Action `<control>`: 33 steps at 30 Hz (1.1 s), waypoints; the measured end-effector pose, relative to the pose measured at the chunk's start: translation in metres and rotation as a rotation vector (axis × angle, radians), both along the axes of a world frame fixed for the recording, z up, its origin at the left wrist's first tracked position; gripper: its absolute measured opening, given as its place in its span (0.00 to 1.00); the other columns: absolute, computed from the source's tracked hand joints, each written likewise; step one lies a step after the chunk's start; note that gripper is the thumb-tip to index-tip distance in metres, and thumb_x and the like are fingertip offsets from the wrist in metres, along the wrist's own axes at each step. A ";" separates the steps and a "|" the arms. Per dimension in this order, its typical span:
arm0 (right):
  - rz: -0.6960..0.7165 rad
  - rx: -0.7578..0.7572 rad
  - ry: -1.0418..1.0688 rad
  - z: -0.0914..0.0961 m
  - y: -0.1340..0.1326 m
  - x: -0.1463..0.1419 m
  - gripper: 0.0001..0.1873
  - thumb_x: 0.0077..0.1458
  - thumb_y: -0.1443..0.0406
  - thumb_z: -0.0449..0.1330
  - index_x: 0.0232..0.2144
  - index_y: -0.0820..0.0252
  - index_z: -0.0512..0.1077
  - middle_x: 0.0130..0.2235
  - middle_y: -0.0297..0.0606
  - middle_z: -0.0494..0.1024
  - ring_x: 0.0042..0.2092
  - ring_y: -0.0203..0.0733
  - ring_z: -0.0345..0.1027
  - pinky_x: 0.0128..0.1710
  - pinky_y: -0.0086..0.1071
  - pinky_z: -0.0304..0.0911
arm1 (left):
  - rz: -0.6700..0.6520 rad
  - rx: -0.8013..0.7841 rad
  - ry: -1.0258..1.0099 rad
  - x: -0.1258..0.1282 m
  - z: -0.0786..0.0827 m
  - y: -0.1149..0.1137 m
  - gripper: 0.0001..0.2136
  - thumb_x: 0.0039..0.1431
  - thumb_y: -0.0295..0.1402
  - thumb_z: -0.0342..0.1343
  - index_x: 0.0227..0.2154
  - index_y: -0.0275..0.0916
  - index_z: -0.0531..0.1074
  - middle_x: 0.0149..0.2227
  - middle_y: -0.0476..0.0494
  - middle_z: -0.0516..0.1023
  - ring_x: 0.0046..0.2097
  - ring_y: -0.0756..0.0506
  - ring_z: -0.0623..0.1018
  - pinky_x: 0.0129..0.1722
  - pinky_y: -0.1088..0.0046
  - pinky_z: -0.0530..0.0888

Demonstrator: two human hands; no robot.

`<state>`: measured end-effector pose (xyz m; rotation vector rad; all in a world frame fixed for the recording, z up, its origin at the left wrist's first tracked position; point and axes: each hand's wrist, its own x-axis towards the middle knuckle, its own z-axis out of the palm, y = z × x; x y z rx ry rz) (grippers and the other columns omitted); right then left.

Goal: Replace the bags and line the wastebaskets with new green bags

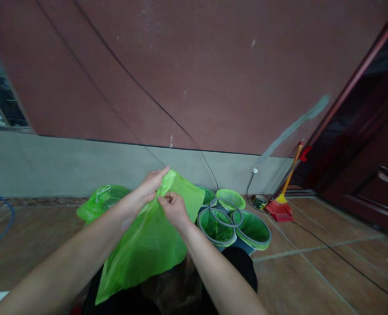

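A bright green plastic bag (pixel 161 240) hangs spread out in front of me, its lower end over my knees. My left hand (pixel 151 186) grips its upper left edge. My right hand (pixel 174 208) pinches the same edge a little lower, thumb and fingertips together. Just beyond and to the right stand several trash cans (pixel 236 243) lined with green bags. A loose grey ring (pixel 225 199) lies across their rims. Behind my left forearm a puffed green bundle of bags (pixel 104 199) rests on the floor by the wall.
A red broom (pixel 279 210) with a yellow handle leans near the dark red door (pixel 371 175). Beside it sits a small can (pixel 259 201). Black cable (pixel 338 253) crosses the tiled floor; a blue hose (pixel 0 197) lies at the left. The wall (pixel 65 168) runs behind.
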<state>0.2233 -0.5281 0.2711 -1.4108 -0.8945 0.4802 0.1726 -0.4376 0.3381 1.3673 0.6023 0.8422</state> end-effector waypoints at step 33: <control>0.226 0.172 0.311 -0.009 -0.045 0.030 0.05 0.41 0.63 0.58 0.23 0.59 0.69 0.21 0.26 0.67 0.24 0.31 0.56 0.26 0.26 0.54 | -0.041 0.684 0.632 -0.032 -0.089 -0.001 0.39 0.49 0.30 0.58 0.65 0.36 0.52 0.57 0.32 0.73 0.55 0.37 0.75 0.54 0.60 0.70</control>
